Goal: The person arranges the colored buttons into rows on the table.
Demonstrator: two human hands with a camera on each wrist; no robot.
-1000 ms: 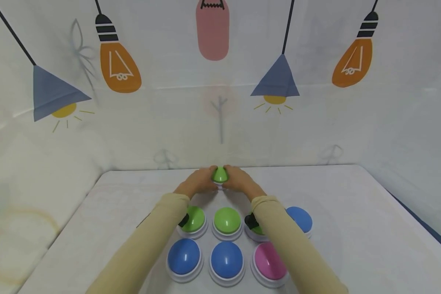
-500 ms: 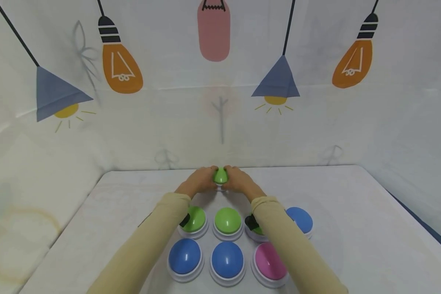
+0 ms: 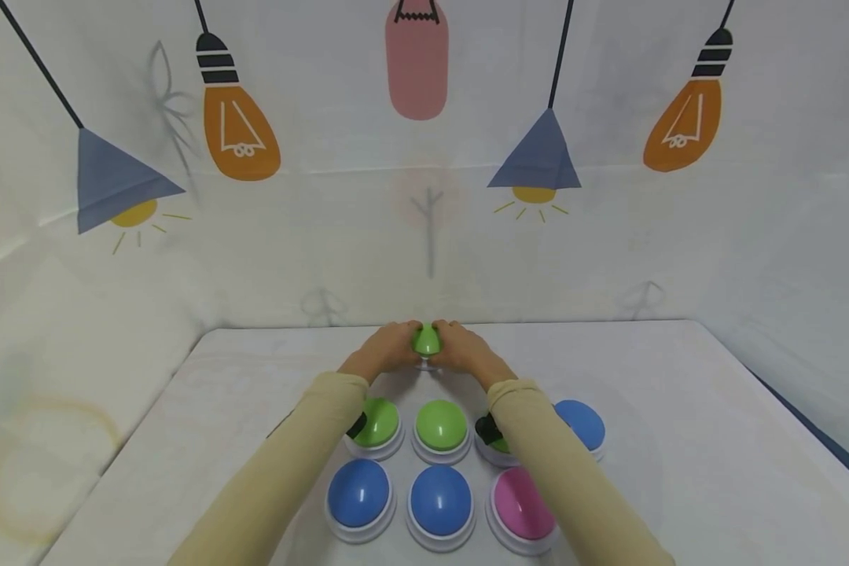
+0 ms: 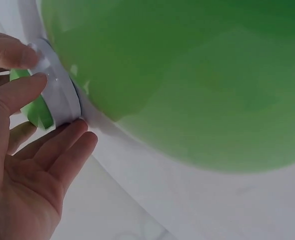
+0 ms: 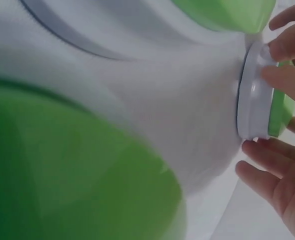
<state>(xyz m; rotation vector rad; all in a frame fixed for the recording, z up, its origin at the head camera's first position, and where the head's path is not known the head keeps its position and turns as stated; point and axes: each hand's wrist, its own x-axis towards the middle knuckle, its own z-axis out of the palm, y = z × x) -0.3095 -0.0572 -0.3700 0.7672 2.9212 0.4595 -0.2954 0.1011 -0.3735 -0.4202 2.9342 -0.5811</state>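
Observation:
Near the table's far edge, a dome-topped green push button (image 3: pixel 427 341) with a white base is held between both hands. My left hand (image 3: pixel 387 347) grips its left side and my right hand (image 3: pixel 463 347) its right. In the left wrist view, the fingers and thumb curl round the button's white base (image 4: pixel 62 92). The right wrist view has the other hand (image 5: pixel 287 172) pinching the same white base (image 5: pixel 255 100) from the opposite side. Whether the button touches the table is unclear.
Closer in stand green buttons (image 3: pixel 442 425) in a row, one partly behind the right wrist, with a blue button (image 3: pixel 580 424) at its right end. The front row has two blue buttons (image 3: pixel 441 500) and a pink button (image 3: pixel 521 503). A printed cloth (image 3: pixel 339 236) hangs behind the table.
The head view has shifted very slightly, so everything sits a little further right. Both hands stay on the same green button.

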